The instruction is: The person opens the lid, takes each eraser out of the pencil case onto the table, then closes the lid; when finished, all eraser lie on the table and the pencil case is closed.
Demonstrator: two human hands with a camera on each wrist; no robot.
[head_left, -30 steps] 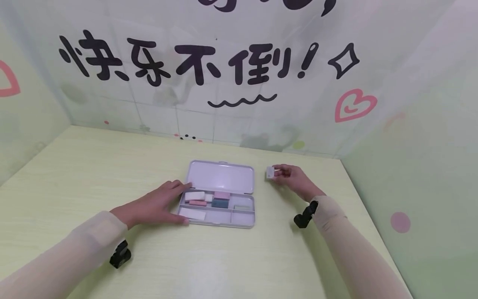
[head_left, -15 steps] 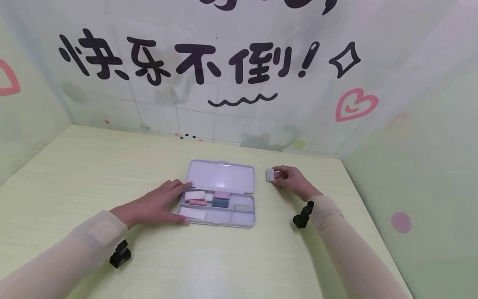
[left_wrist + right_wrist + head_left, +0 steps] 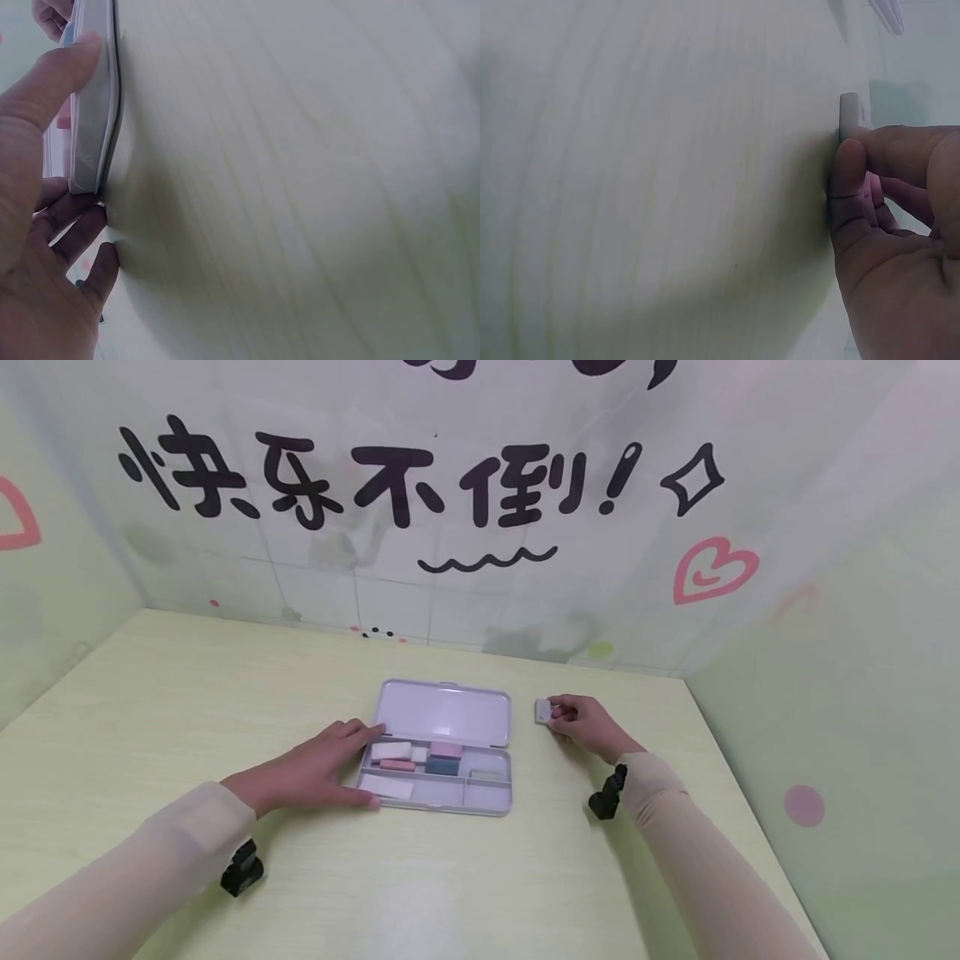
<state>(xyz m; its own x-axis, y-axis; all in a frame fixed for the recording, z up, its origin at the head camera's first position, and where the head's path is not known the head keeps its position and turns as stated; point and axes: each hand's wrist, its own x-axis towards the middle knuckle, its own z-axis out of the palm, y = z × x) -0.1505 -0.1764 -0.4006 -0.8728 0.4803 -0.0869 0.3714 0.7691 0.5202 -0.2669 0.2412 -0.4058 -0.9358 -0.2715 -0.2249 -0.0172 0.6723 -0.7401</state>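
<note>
Right hand [image 3: 589, 727] pinches a block [image 3: 542, 712]; left hand [image 3: 317, 772], fingers spread, touches a case [image 3: 444, 718].
The case's long axis runs rightward from the left hand; the block juts leftward.

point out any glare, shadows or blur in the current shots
Head view: a glare spot on the open lid and a pale sheen on the near part of the table; left wrist view: hazy, with a soft shadow beside the left hand; right wrist view: a broad shadow beside the right hand.
</note>
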